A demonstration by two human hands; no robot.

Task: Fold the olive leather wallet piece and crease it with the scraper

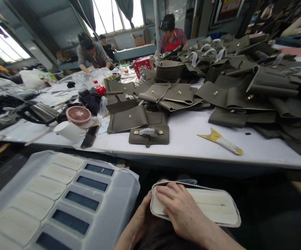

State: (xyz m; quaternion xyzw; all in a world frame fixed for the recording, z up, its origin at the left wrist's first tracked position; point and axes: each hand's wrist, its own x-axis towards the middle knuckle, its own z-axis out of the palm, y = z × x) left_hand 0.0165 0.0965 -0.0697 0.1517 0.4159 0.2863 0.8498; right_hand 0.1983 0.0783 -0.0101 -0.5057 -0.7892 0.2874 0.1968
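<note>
On my lap rests a boxy bag piece (213, 205) with a cream panel, a dark line along it and a raised pale rim. My left hand (141, 213) is closed around its left end; some of the fingers are hidden behind it. Over the left part of the panel lies my right hand (178, 205), fingers stretched and pressing on the surface. A little clear plastic wrap shows at the bag piece's far edge.
To my left stands a plastic-covered rack (114, 194) with cream panels and dark slots. The white table (187, 139) ahead carries a heap of dark bag pieces (129, 116), a yellow-ended scraper (220, 140), a phone (89, 136), a pink fan (78, 114) and a kettle (40, 113). Several people work beyond.
</note>
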